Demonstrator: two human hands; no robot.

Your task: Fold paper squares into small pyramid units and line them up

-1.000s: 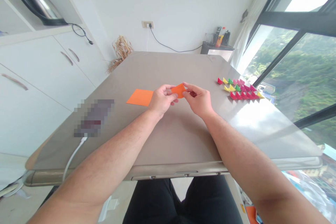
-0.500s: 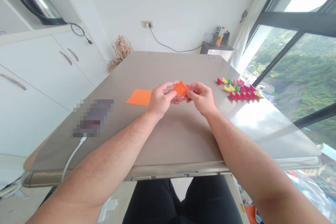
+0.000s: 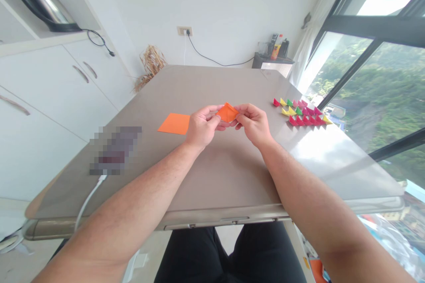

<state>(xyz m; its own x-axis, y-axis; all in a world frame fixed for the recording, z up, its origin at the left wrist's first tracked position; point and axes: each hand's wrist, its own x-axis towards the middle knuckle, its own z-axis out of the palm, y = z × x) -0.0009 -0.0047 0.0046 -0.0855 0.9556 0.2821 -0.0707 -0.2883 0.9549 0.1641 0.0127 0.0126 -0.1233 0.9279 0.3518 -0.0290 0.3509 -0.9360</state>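
Observation:
Between my two hands is a small folded piece of orange paper (image 3: 227,112), diamond-shaped with a peak at its top, held a little above the table. My left hand (image 3: 203,126) pinches its left corner between thumb and fingers. The right corner is gripped the same way by my right hand (image 3: 254,121). Some fingertips are hidden behind the paper. A flat orange sheet (image 3: 174,124) lies on the table just left of my left hand, its right end covered by that hand.
Rows of small folded paper boats (image 3: 305,120) in red, pink, yellow and green stand at the right of the grey table (image 3: 215,177). A blurred-out device (image 3: 116,150) with a white cable (image 3: 86,196) lies at the left. A window (image 3: 381,79) borders the right side.
The folded orange paper has tilted slightly in my fingers, and its creases look different. Both hands keep their pinch. The whole view has shifted a little.

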